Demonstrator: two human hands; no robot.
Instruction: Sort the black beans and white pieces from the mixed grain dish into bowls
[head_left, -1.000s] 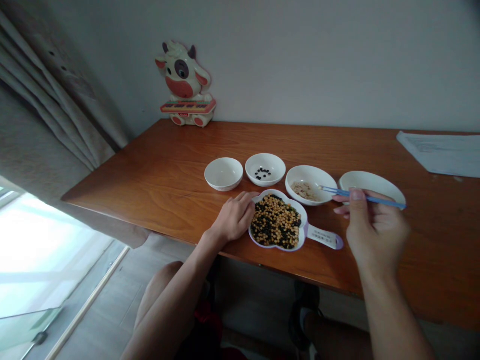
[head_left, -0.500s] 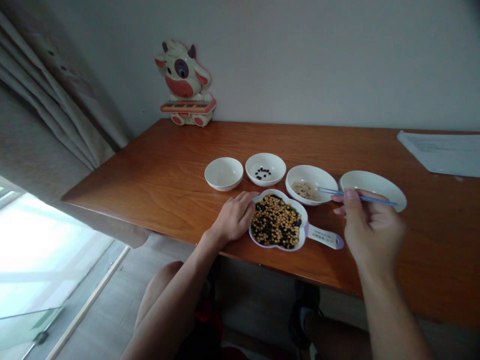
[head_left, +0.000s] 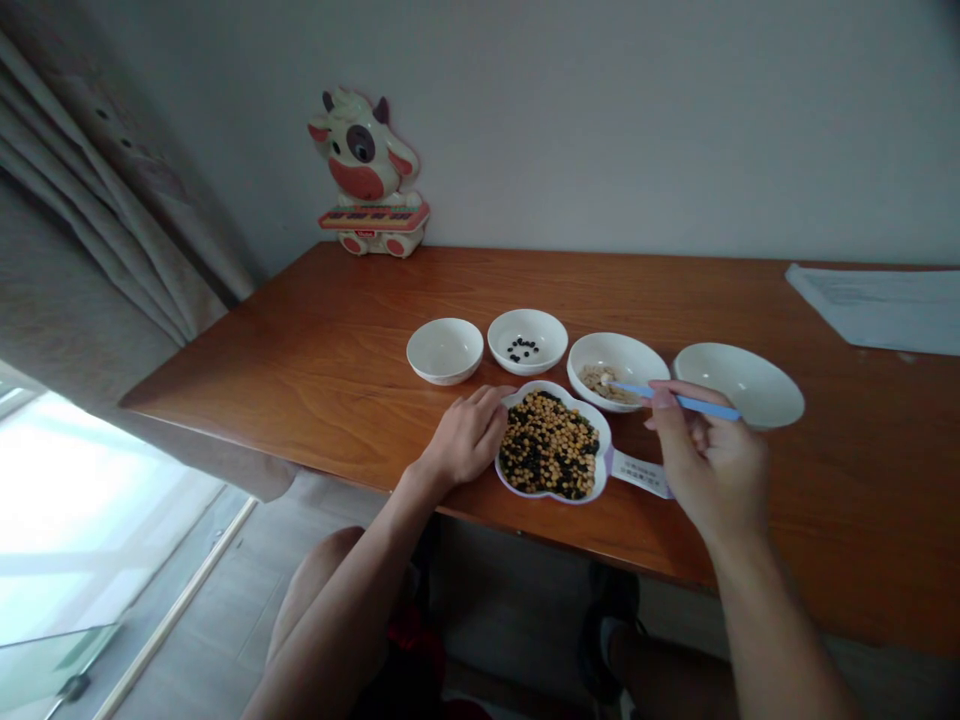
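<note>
Pinched in my right hand (head_left: pixel 712 455) are blue tweezers (head_left: pixel 694 403), pointing left, with a small pale piece at their tips. The tips are over a white bowl (head_left: pixel 634 352) that holds a heap of pale beige bits (head_left: pixel 598 378). My left hand (head_left: pixel 469 435) rests on the table, its fingers curled against the left rim of a cloud-shaped white dish (head_left: pixel 606 452) with a purple edge. Yellow and black beans (head_left: pixel 551 445) fill this dish. Its flat, printed handle (head_left: pixel 639 472) points right, under my right hand.
Left of the beige bits stand a bowl with several black beans (head_left: pixel 527 335) and an empty white bowl (head_left: pixel 445 352). Another empty white bowl (head_left: pixel 750 385) is behind my right hand. A cow toy keyboard (head_left: pixel 371 180) stands at the back left, papers (head_left: pixel 877 305) at the back right.
My right hand has moved left with the tweezers, their tips shifting left within the bowl of beige bits. A pale piece now shows at the tips. My left hand stays at the dish.
</note>
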